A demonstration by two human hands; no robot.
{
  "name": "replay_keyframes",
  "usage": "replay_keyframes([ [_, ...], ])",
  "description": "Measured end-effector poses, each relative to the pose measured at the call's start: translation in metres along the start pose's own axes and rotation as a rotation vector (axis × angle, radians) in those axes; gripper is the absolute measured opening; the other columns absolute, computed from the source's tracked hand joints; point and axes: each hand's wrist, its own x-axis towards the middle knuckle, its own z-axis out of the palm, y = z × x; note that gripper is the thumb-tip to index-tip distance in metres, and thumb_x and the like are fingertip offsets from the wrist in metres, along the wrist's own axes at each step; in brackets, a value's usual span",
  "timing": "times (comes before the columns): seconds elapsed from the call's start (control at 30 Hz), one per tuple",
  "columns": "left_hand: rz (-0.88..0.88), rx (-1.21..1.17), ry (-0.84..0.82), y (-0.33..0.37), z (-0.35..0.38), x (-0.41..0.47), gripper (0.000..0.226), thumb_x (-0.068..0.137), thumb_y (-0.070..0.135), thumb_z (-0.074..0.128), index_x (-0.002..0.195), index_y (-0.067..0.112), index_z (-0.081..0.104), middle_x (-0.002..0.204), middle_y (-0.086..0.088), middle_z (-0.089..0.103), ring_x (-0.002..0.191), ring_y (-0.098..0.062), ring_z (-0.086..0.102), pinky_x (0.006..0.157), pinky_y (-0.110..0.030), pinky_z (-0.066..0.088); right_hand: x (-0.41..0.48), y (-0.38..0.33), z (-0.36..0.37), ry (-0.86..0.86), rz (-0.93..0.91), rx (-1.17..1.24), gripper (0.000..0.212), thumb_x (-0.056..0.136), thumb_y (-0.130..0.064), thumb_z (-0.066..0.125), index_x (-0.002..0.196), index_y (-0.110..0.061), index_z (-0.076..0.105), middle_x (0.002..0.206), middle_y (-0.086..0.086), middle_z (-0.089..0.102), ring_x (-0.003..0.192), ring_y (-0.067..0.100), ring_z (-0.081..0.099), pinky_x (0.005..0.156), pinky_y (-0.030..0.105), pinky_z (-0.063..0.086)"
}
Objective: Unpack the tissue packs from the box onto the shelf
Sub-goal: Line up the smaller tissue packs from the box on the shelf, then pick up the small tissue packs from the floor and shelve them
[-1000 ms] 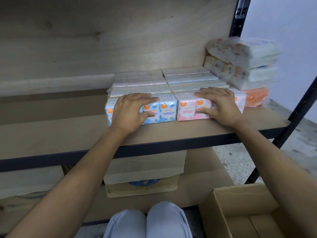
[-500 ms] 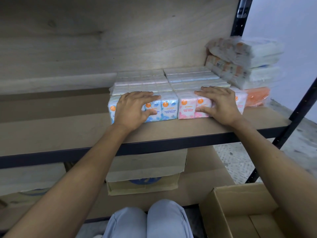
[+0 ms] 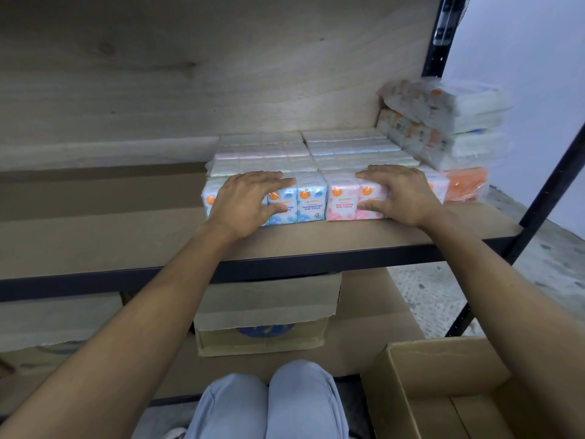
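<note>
Both hands have edged the front row of packs a little deeper onto the shelf (image 3: 348, 236), and otherwise hardly anything has shifted. Taking the blue-fronted tissue pack (image 3: 311, 201) as the landmark: just to its left, the left hand (image 3: 243, 202) lies spread over the neighbouring blue packs, fingers extended over their tops and thumb against their fronts, pressing rather than clenching. Immediately right of the landmark sits the pink rose-scented pack (image 3: 343, 201), and beyond that the right hand (image 3: 399, 194) rests the same way, fingers flat on top, thumb on the front face. Behind the landmark, more rows of packs (image 3: 310, 150) fill the shelf back toward the wooden panel. Farther right, an orange pack (image 3: 465, 185) lies beneath a loose stack of wrapped bundles (image 3: 443, 118). Well below and right of the landmark, the cardboard box (image 3: 443, 369) stands open on the floor; the part of its interior in view looks bare, so the unpacking seems nearly finished, with only squaring-up left.
</note>
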Motion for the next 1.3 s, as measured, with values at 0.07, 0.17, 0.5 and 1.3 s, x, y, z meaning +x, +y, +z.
replay_keyframes([
  [0.07, -0.001, -0.012, -0.010, 0.002, -0.003, 0.000, 0.054, 0.085, 0.046, 0.065, 0.136, 0.041, 0.048, 0.143, 0.009, 0.050, 0.133, -0.016, 0.044, 0.107, -0.038, 0.035, 0.001, -0.003, -0.003, -0.023, 0.008, 0.010, 0.066, 0.070, -0.052, 0.074, 0.130, -0.033, 0.054, 0.139, -0.001, 0.053, 0.134, 0.019, 0.043, 0.108, 0.049, 0.033],
  [0.17, 0.000, -0.001, -0.044, 0.006, -0.006, 0.000, 0.056, 0.086, 0.044, 0.064, 0.139, 0.037, 0.046, 0.147, 0.005, 0.046, 0.136, -0.019, 0.040, 0.112, -0.039, 0.028, -0.001, -0.010, -0.009, -0.036, 0.021, 0.020, 0.064, 0.073, -0.046, 0.075, 0.132, -0.030, 0.053, 0.141, 0.000, 0.052, 0.135, 0.020, 0.041, 0.110, 0.044, 0.032],
  [0.5, -0.085, -0.030, -0.048, 0.016, -0.028, -0.030, 0.055, 0.091, 0.047, 0.056, 0.142, 0.035, 0.042, 0.152, 0.002, 0.037, 0.143, -0.021, 0.028, 0.116, -0.042, 0.019, -0.018, -0.055, -0.018, -0.056, 0.036, 0.060, 0.054, 0.082, -0.045, 0.066, 0.132, -0.030, 0.052, 0.143, 0.002, 0.048, 0.134, 0.022, 0.040, 0.110, 0.044, 0.031],
  [1.3, -0.319, -0.041, -0.249, 0.033, 0.026, -0.267, 0.052, 0.097, 0.049, 0.039, 0.145, 0.031, 0.035, 0.155, 0.000, 0.031, 0.144, -0.021, 0.020, 0.116, -0.042, 0.014, -0.192, -0.247, 0.122, -0.210, 0.117, 0.102, 0.048, 0.090, -0.038, 0.052, 0.135, -0.025, 0.047, 0.149, 0.004, 0.039, 0.140, 0.024, 0.026, 0.111, 0.051, 0.024],
])
